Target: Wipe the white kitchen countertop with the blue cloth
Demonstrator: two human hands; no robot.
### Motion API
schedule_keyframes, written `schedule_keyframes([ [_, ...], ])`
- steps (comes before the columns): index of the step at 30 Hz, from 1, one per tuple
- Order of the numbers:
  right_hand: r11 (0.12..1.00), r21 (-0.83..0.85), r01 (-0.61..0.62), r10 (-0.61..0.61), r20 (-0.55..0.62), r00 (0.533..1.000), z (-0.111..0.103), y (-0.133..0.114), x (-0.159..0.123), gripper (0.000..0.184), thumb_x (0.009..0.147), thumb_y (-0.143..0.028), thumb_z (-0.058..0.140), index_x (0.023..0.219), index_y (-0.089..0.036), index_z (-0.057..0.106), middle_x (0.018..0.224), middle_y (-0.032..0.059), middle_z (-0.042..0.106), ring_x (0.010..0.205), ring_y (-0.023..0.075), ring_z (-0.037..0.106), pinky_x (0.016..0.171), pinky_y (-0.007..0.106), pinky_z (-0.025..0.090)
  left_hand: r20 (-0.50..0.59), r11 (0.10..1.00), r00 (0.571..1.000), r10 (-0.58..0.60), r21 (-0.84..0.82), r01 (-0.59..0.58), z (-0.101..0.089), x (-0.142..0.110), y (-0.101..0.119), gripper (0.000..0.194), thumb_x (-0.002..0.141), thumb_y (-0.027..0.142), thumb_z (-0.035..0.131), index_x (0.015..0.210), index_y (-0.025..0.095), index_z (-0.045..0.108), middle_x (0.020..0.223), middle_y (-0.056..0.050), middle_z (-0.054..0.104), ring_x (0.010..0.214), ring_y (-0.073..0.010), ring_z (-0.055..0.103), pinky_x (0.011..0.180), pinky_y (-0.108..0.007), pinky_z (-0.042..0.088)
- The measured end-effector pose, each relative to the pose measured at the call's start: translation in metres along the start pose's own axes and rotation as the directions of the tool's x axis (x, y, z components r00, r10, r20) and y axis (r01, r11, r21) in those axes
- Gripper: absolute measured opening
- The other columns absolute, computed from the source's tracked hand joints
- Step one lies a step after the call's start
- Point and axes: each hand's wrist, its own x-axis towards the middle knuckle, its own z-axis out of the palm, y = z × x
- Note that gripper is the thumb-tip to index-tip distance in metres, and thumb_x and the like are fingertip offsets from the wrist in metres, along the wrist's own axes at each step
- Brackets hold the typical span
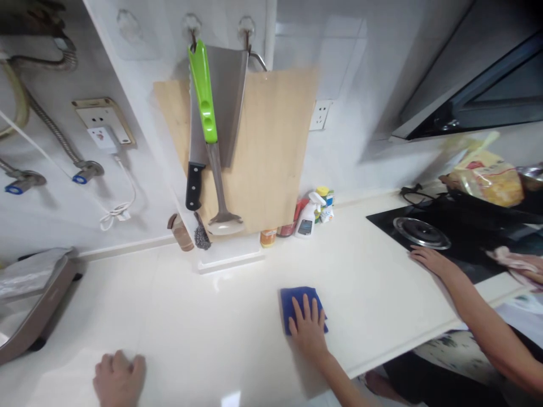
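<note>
White counter; spray bottle stands beyond right hand's blue cloth.

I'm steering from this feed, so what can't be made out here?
All in the head view:
- Palm of the left hand: faces down; wrist cut off by the bottom edge.
- Anything under the blue cloth: covered by cloth and right hand.
- Spray bottle label: too small.
- Yellowish bag print: blurred.

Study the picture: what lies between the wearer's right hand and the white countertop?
A blue cloth lies there, under the spread fingers of the right hand and on the white countertop, as the head view shows.
</note>
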Motion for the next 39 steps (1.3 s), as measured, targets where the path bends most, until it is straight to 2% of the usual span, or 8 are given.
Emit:
schedule_keyframes([
  [5,0.986,0.065,-0.153,0.151,0.029,0.988,-0.001,-0.009,0.008,0.061,0.098,-0.041,0.026,0.154,-0.020,0.037,0.161,0.0138,0.032,0.150,0.0400,0.024,0.115,0.065,0.027,-0.039,0.991,0.990,0.135,0.003,-0.135,0.004,0.016,0.053,0.070,0.090,0.045,0.026,0.132,-0.002,0.058,0.129,-0.030,0.053,0.125,-0.0419,0.048,0.100,-0.056,0.042],
  [8,0.980,-0.012,-0.199,0.198,-0.020,0.980,0.000,-0.025,0.020,0.060,0.096,-0.045,0.036,0.152,-0.022,0.042,0.161,0.0183,0.031,0.148,0.0489,0.022,0.112,0.074,0.020,-0.039,0.979,0.980,0.197,-0.036,-0.199,0.014,0.014,0.083,0.067,0.093,0.041,0.024,0.133,-0.002,0.057,0.134,-0.032,0.051,0.131,-0.0435,0.044,0.104,-0.059,0.040],
  [11,0.982,-0.069,-0.173,0.170,-0.049,0.984,0.001,-0.033,0.037,0.062,0.094,-0.044,0.044,0.151,-0.022,0.043,0.161,0.0211,0.029,0.147,0.0526,0.019,0.111,0.076,0.014,-0.135,0.977,0.970,0.204,-0.031,-0.209,0.024,0.005,0.100,0.067,0.096,0.038,0.022,0.139,-0.004,0.052,0.147,-0.035,0.038,0.144,-0.0465,0.030,0.111,-0.063,0.031],
  [14,0.985,-0.089,-0.149,0.146,-0.038,0.989,0.001,-0.028,0.069,0.062,0.094,-0.043,0.045,0.152,-0.021,0.042,0.161,0.0217,0.028,0.147,0.0522,0.019,0.111,0.076,0.014,-0.190,0.974,0.959,0.212,-0.038,-0.223,0.029,-0.002,0.104,0.066,0.097,0.038,0.024,0.142,-0.004,0.048,0.153,-0.035,0.031,0.148,-0.0461,0.021,0.115,-0.064,0.026],
  [21,0.981,-0.028,-0.190,0.190,0.007,0.982,0.009,-0.021,0.166,0.061,0.098,-0.043,0.036,0.154,-0.017,0.036,0.161,0.0243,0.025,0.147,0.0507,0.018,0.109,0.078,0.015,-0.095,0.982,0.982,0.163,-0.085,-0.171,0.029,0.004,0.098,0.064,0.094,0.039,0.032,0.145,0.003,0.047,0.158,-0.029,0.030,0.150,-0.0431,0.022,0.116,-0.062,0.027],
  [28,0.965,0.105,-0.239,0.234,0.052,0.971,0.022,-0.023,0.239,0.061,0.100,-0.041,0.026,0.155,-0.016,0.035,0.162,0.0245,0.022,0.147,0.0489,0.016,0.108,0.080,0.011,-0.099,0.983,0.984,0.149,-0.094,-0.158,0.030,0.005,0.098,0.063,0.089,0.037,0.039,0.143,0.006,0.049,0.158,-0.025,0.032,0.150,-0.0399,0.023,0.116,-0.060,0.029],
  [33,0.961,0.124,-0.246,0.242,0.046,0.969,0.029,-0.022,0.262,0.062,0.099,-0.044,0.026,0.154,-0.016,0.035,0.163,0.0223,0.021,0.148,0.0489,0.013,0.108,0.081,0.010,-0.095,0.983,0.984,0.152,-0.087,-0.161,0.030,0.006,0.097,0.064,0.092,0.039,0.036,0.142,0.003,0.050,0.158,-0.026,0.031,0.150,-0.0397,0.024,0.118,-0.058,0.027],
  [39,0.976,0.081,-0.203,0.202,0.013,0.979,0.023,-0.022,0.251,0.061,0.101,-0.043,0.027,0.155,-0.016,0.035,0.162,0.0248,0.022,0.147,0.0496,0.016,0.107,0.078,0.015,-0.045,0.992,0.995,0.084,-0.093,-0.088,0.031,0.004,0.098,0.062,0.092,0.037,0.039,0.145,0.006,0.048,0.159,-0.024,0.031,0.150,-0.0384,0.023,0.119,-0.057,0.025],
])
